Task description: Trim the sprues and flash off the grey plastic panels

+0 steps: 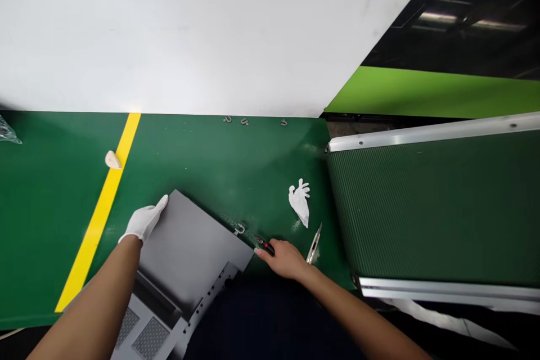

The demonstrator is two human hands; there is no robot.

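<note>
A grey sheet-metal case (pixel 198 242) lies tilted across the front of the green table, with a flat panel, a row of holes along one side and perforated vents. My left hand (pixel 144 221), in a white glove, grips its left edge; some fingers are hidden. My bare right hand (pixel 284 259) is closed around a small black-and-red hand tool (pixel 265 245), its exact kind unclear. The thumb of that hand is close to the case's right corner. Beyond this edge lies a small metal clip (pixel 239 229). A utility knife (pixel 314 244) with its blade out lies right of my right hand.
A crumpled white glove (pixel 299 202) rests on the green table (pixel 202 163). Several small metal clips, including one clip (pixel 284 122), lie along the white wall (pixel 189 39). A pale wedge-shaped piece (pixel 112 160) touches the yellow stripe (pixel 101 219). A conveyor belt (pixel 442 208) stands at the right.
</note>
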